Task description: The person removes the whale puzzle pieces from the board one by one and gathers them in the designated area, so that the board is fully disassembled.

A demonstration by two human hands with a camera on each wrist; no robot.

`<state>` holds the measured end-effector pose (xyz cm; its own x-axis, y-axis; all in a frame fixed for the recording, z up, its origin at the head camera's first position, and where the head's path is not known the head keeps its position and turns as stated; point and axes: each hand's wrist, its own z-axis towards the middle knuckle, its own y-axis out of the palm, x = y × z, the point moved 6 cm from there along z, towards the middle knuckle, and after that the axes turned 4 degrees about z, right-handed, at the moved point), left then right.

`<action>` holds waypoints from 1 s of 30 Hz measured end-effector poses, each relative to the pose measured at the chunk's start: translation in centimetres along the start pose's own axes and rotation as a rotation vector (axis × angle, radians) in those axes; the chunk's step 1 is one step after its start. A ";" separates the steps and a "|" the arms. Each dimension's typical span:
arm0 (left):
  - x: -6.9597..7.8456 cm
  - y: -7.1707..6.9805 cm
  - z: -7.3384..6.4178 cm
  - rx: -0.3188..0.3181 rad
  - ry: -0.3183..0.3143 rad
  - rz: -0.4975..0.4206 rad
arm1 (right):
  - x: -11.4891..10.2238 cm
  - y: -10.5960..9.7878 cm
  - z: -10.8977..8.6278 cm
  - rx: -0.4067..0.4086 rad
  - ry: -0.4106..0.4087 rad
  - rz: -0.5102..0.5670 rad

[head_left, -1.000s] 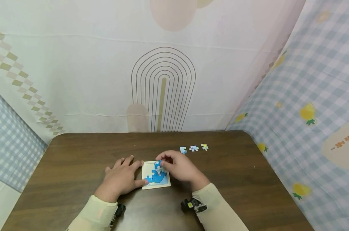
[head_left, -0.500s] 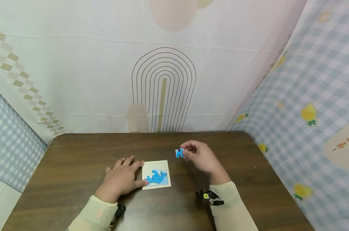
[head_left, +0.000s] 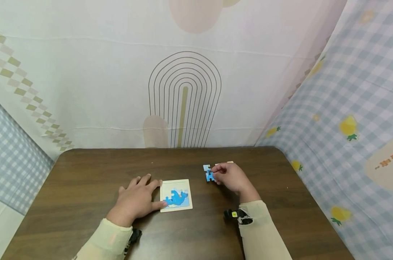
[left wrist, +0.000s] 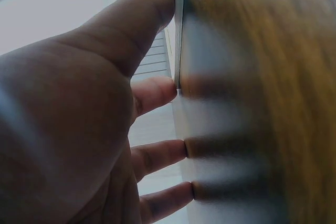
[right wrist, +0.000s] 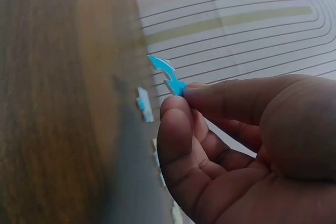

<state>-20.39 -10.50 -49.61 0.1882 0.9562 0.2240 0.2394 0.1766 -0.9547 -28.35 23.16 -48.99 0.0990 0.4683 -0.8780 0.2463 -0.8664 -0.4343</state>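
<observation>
My right hand (head_left: 233,177) pinches a blue jigsaw piece (head_left: 210,176) between thumb and index finger, right of the puzzle tray. In the right wrist view the jigsaw piece (right wrist: 176,83) is tilted, seen nearly edge-on, and the other fingers curl in below. My left hand (head_left: 136,199) is spread on the table. Its thumb rests on the lower left of the pale wooden puzzle tray (head_left: 190,198), and its index fingertip touches the upper left corner. Joined pieces (head_left: 178,198) inside form part of a blue sea animal; bare board shows above and left of them.
A loose light-blue piece (head_left: 206,167) lies just behind the held one. Farther right, more loose pieces (head_left: 230,162) are mostly covered by my right hand. The brown wooden table (head_left: 183,234) ends at a patterned cloth (head_left: 118,90) behind.
My right hand has carried the jigsaw piece from over the tray's upper right rightward to the loose pieces, and the piece's angle has changed. My left hand has stayed put.
</observation>
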 end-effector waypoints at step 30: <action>0.1 -0.2 -0.1 0.004 -0.002 -0.007 | 1.9 1.0 0.8 0.021 0.028 -0.114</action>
<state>-20.37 -10.48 -49.39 0.1845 0.9555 0.2303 0.2369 0.1841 -0.9539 -28.70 23.06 -51.29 0.0987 0.5682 -0.8169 0.2370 -0.8107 -0.5353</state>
